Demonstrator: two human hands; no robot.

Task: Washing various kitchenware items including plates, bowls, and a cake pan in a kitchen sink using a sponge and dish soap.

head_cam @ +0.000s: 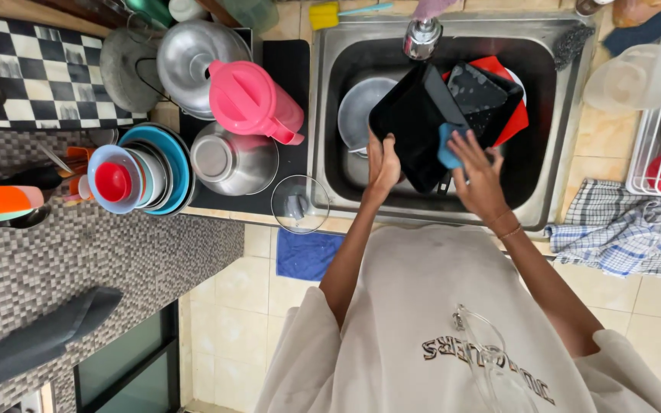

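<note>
Over the steel sink (545, 115), near its front edge, the left hand (383, 162) clamps the lower edge of the black tray (411, 122) — tilted, long axis rising toward the tap (422, 38) — while the right hand (477, 170), just beside, presses a blue sponge (447, 145) to it.

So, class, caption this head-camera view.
Left hand steadies a black tray over the sink while right hand wipes it with a blue sponge.
</note>
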